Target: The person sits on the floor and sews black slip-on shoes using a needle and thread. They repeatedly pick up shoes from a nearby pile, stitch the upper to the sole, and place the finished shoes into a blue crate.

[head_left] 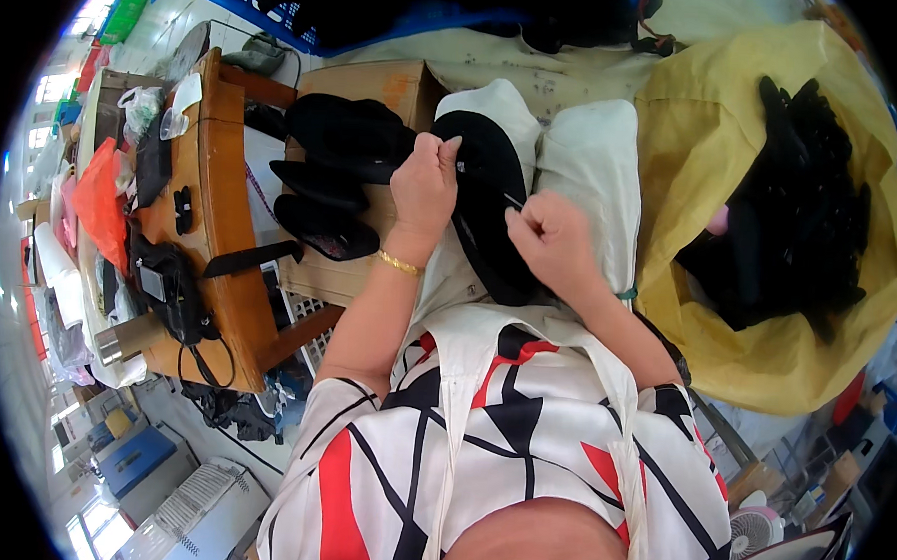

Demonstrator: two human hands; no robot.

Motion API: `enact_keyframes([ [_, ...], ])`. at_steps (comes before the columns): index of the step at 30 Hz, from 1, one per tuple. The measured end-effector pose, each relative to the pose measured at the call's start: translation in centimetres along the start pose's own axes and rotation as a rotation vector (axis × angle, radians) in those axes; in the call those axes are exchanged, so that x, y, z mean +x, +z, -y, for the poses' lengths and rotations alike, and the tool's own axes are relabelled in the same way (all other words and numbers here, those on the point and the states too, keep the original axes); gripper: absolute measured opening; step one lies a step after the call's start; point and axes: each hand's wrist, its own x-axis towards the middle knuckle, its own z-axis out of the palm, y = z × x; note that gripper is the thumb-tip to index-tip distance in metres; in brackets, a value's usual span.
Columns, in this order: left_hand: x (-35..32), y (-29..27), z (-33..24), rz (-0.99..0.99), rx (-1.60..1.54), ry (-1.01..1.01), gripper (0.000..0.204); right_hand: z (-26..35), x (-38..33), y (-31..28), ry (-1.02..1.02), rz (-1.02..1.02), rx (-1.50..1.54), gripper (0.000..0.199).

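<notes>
A black cloth shoe (487, 160) lies across my lap, against white cloth, with its toe end away from me. At its left edge is my left hand (425, 187), closed in a pinch with the thumb up. What those fingers hold, if anything, is too small to make out. To the right of the shoe, my right hand (552, 243) is closed, thumb and forefinger together. A thin, pale, needle-like thing (513, 200) shows at its fingertips, close to the shoe. Several more black shoes (326, 225) rest on a cardboard box (354, 271) beside my left forearm.
At right stands a yellow sack (674, 170) with a heap of black pieces (786, 225) inside. A white cloth bundle (591, 161) lies beyond my right hand. A wooden table (229, 260) with a black bag (173, 293) is at left. A blue crate (339, 40) stands at the far side.
</notes>
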Motion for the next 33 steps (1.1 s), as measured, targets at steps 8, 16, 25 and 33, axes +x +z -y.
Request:
enact_keyframes([
  [8, 0.0, 0.1, 1.0, 0.092, 0.021, 0.058, 0.028, 0.4, -2.6, -0.6, 0.042, 0.043, 0.011, 0.024],
  [16, 1.0, -4.7, -5.1, 0.078, 0.176, 0.284, 0.047, 1.5, -3.9, -1.4, 0.119, 0.162, 0.036, 0.015],
  [25, 0.9, -3.4, -3.2, 0.174, 0.096, 0.033, 0.034, 0.6, -3.7, -2.2, 0.118, 0.115, 0.055, 0.014],
  [33, 0.4, -4.0, -2.4, 0.337, -0.685, -0.573, 0.015, 1.3, 1.1, -1.5, 0.482, 0.199, 0.533, 0.017],
])
